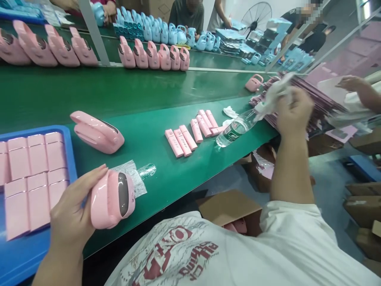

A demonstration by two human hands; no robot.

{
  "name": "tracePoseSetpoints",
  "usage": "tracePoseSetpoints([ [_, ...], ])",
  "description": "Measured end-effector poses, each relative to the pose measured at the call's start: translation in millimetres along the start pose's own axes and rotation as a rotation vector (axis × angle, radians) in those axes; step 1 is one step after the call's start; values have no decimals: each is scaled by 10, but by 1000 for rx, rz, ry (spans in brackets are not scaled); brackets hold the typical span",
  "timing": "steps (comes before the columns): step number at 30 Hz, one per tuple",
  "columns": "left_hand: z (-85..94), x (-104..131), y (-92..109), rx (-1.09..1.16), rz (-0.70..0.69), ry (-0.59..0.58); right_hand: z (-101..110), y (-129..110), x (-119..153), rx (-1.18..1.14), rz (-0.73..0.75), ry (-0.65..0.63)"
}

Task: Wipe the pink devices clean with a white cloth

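Note:
My left hand (73,208) is wrapped round a pink plastic device (104,200) with a dark oval window, held above the bench's near edge. Out to the right, my raised right hand (294,111) grips a crumpled white cloth (275,95), slightly blurred. The cloth hangs over the neck end of a clear plastic bottle (238,129), which appears tilted; I cannot tell whether they touch. A second pink device with a handle (97,133) lies on the green bench beyond my left hand. Below it lies a thin white wipe (133,178), partly hidden by the held device.
A blue tray (70,147) of pink boxes (37,155) stands at left. Several small pink bars (181,139) lie mid-bench. Pink devices (153,55) line the far rail. Flat pink sheets (315,99) are stacked at right, near another person's hand (354,83). A cardboard box (229,204) sits below.

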State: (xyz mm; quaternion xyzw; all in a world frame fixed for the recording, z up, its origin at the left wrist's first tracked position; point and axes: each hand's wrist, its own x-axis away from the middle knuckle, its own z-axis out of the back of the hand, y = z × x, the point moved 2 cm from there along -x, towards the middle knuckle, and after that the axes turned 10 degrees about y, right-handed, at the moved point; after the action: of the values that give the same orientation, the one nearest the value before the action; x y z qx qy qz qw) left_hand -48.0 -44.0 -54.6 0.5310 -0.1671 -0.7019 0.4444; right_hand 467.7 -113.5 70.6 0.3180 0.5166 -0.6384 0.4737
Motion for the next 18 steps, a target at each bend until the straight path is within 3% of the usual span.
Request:
tracePoseSetpoints([
  [2,7,4,-18,-3,-12,-14,-163,-93,190,95,37,-157],
  [4,15,9,-34,-12,-33,-22,-275,-135,335,116,35,-172],
  [7,25,20,-61,-17,-40,-31,-363,-44,414,15,-114,9],
  [11,28,26,-93,-27,-34,-52,-378,248,349,-1,-349,258],
  [13,28,21,-99,-20,-36,-38,-341,409,311,4,-478,324],
  [15,27,14,-100,-8,-35,-26,-297,543,312,-22,-585,277],
  [18,27,7,-85,-20,-16,-36,-237,645,418,-87,-648,23],
])
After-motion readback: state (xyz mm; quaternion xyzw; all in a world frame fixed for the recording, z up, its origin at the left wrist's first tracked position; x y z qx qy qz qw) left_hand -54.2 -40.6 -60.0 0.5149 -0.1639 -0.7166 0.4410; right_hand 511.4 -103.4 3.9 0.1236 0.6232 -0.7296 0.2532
